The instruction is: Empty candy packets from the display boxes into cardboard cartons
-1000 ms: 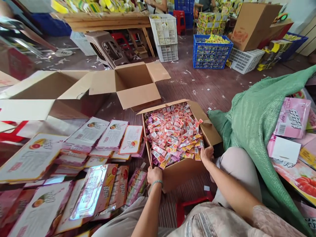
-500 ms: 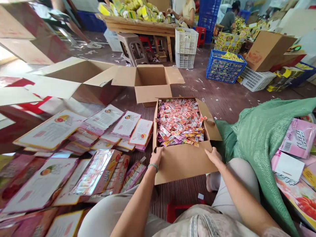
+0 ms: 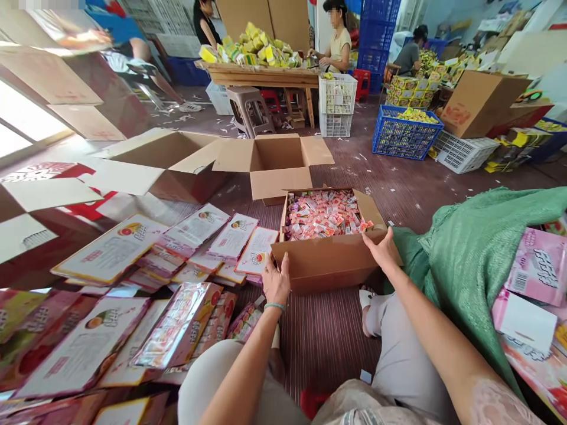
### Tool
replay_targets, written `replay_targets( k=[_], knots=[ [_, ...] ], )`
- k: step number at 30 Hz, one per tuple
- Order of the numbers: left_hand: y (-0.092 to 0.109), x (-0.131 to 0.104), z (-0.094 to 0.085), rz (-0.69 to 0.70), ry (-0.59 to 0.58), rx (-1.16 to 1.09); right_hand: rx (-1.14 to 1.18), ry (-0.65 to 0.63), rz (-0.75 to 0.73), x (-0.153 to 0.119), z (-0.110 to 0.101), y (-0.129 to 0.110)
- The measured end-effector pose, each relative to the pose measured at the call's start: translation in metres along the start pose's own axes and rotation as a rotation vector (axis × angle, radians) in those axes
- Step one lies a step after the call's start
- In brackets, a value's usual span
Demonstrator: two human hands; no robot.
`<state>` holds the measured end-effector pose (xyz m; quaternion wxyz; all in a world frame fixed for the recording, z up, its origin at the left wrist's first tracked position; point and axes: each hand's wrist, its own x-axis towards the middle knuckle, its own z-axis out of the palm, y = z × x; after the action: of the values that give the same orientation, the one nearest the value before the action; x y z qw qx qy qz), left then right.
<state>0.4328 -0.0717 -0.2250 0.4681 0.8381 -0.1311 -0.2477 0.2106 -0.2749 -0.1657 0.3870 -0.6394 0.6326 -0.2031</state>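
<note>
A brown cardboard box (image 3: 336,262) full of small pink and orange packets (image 3: 323,213) stands on the floor in front of me. Its near flap is raised. My left hand (image 3: 277,282) touches the flap's left corner, fingers spread against the cardboard. At the flap's right end is my right hand (image 3: 381,248), with the thumb and fingers apart around the corner. Flat printed cartons (image 3: 110,248) lie in rows to the left of the box, some with white backs up. One carton with a shiny clear window (image 3: 175,324) lies near my knee.
Open cardboard boxes (image 3: 281,177) stand beyond the filled box. A green woven sack (image 3: 469,248) with pink cartons (image 3: 538,265) is at right. Farther back are a wooden table (image 3: 266,75), a grey stool (image 3: 251,112), a blue crate (image 3: 405,134), white crates (image 3: 336,106) and several people.
The near flap has gone from lying outward to standing up, hiding the nearest packets. Both hands have moved with it, and my left fingers have spread. The view has tilted up slightly.
</note>
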Motion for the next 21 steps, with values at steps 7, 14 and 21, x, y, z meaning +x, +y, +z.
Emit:
replay_targets(
  k=[7, 14, 21],
  knots=[
    [-0.012, 0.058, 0.053, -0.132, 0.107, 0.533, -0.666, 0.105, -0.517, 0.088, 0.069, -0.032],
    [-0.024, 0.07, 0.062, -0.194, 0.066, 0.693, -0.66, 0.063, -0.957, 0.188, 0.124, -0.113],
    [-0.035, 0.07, 0.067, -0.168, 0.058, 0.651, -0.916, -0.414, -0.551, 0.18, 0.185, -0.1]
  ],
)
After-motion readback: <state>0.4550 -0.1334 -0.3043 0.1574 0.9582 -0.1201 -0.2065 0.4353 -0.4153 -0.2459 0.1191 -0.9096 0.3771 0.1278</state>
